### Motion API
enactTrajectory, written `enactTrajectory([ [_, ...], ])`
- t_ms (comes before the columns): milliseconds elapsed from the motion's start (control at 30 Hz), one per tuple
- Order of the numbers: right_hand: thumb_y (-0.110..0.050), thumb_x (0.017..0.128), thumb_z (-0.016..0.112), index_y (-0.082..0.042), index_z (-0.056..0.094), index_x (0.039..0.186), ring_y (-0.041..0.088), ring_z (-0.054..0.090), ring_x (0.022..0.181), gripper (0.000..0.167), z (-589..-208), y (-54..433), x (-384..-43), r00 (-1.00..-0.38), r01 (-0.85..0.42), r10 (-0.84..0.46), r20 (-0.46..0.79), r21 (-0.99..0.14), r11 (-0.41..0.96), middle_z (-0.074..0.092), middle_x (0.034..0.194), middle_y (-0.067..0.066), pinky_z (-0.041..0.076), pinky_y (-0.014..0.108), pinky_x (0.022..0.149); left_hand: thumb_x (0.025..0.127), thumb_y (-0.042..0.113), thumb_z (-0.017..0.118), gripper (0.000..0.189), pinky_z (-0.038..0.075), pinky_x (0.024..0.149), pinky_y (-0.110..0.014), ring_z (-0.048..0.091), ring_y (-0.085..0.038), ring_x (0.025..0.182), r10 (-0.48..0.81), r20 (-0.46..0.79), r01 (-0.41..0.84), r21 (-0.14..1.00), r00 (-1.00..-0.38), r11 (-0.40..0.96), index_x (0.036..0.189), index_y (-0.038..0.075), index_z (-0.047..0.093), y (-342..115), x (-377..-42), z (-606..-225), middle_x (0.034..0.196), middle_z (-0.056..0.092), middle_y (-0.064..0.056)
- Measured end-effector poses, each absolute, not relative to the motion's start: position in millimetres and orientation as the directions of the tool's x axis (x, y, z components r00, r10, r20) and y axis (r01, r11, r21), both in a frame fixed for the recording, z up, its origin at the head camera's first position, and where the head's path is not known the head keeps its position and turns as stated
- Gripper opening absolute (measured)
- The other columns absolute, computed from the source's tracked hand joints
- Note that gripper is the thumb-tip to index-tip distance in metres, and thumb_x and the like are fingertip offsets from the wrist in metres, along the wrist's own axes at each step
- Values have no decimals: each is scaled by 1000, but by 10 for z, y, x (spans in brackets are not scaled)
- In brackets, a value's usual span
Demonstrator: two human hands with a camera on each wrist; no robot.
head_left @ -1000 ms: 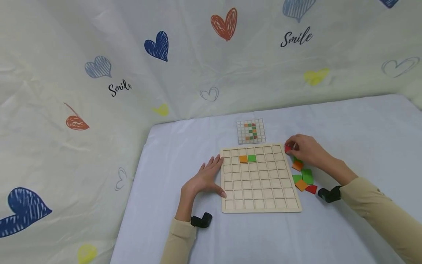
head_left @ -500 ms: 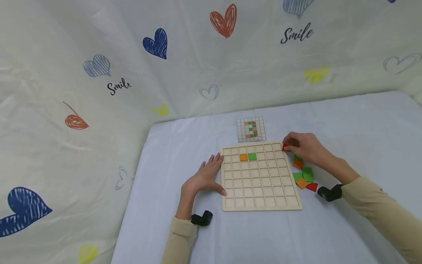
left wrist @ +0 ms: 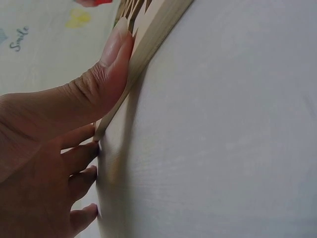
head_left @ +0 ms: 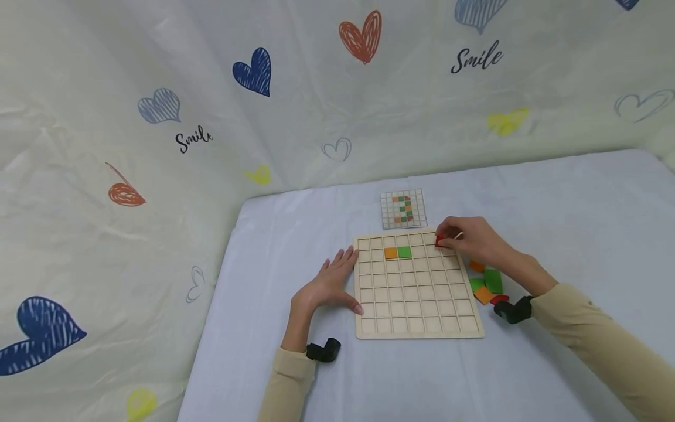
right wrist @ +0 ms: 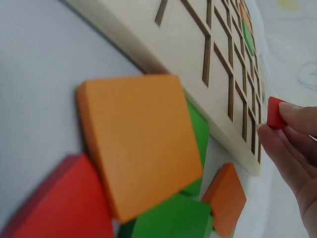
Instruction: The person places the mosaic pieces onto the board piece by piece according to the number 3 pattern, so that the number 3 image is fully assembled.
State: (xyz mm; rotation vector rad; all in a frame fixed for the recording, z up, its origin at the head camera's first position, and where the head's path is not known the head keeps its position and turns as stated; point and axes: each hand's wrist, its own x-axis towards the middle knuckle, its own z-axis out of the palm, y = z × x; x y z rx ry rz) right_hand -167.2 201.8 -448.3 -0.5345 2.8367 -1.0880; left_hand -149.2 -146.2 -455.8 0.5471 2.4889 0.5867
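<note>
A light wooden grid board (head_left: 419, 293) lies on the white-covered table. An orange square tile (head_left: 390, 253) and a green square tile (head_left: 404, 252) sit side by side in its second row. My left hand (head_left: 328, 285) rests along the board's left side, fingers spread, the thumb (left wrist: 111, 62) on the edge. Over the board's upper right corner, my right hand (head_left: 477, 237) pinches a small red tile (right wrist: 274, 113) between thumb and fingers; its full shape is partly covered.
Right of the board lies a loose heap of tiles: orange (head_left: 483, 295), green (head_left: 493, 281) and red (head_left: 499, 299), partly overlapping. Behind the board is a printed card (head_left: 403, 209) with a coloured grid pattern. A heart-printed cloth (head_left: 295, 117) hangs at the back.
My right hand has carried the red tile leftward, from beside the board to over its upper right corner. The left hand has stayed in place.
</note>
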Motion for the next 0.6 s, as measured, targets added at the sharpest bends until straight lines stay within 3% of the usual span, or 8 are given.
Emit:
enactTrajectory([
  [333,-5,92,75,-5,73,101,17,69,83,10,-4525,1874,-1728,-913,-354,-399,90,-661,662,75,91,3,60,34,77,69,35,97,133,0,131,-48,-4,-22,162,501,-386,273,511,-775,815,167,14,8,-1457,-1491,-4535,174,1,-1],
  [600,-7,93,75,-8,74,100,14,68,84,7,-4569,1767,-1759,-906,-329,-422,39,-691,643,76,92,-1,56,27,78,69,36,97,134,0,131,-48,-4,-20,161,498,-387,268,511,-776,816,167,15,8,-1471,-1488,-4549,174,0,1],
])
